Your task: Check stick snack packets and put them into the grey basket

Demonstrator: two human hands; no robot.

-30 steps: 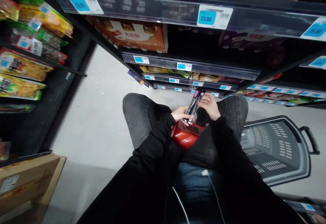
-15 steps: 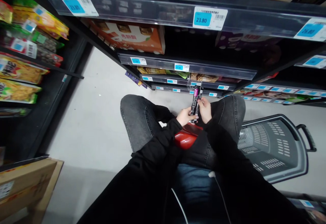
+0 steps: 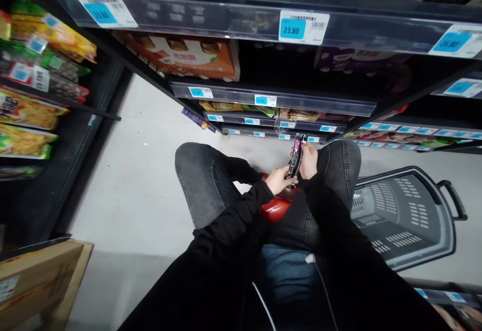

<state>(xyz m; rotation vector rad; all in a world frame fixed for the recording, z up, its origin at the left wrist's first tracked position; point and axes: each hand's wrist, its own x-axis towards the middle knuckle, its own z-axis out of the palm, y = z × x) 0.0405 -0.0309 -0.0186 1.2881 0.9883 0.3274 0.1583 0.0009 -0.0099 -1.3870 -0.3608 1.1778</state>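
Observation:
Between my knees, both hands hold a slim black packet (image 3: pixel 295 162) with a pink patch near its top and pale lettering. My left hand (image 3: pixel 277 180) grips its lower end, the thumb lying across it. My right hand (image 3: pixel 309 161) is closed around its upper right side. The packet tilts slightly to the right at the top; what is inside it cannot be made out. Just below my hands, a glossy red seat-like surface (image 3: pixel 275 210) shows between my legs.
A grey shopping basket (image 3: pixel 399 210) with a handle lies on the floor at my right. Shelves with price tags (image 3: pixel 304 27) and an orange drink carton (image 3: pixel 188 57) stand ahead. Bagged snacks (image 3: pixel 28 140) fill the left rack, above a cardboard box (image 3: pixel 41 276).
Both hands and the packet have shifted slightly right and down. The packet leans a little more to the right, and my right hand has turned around it.

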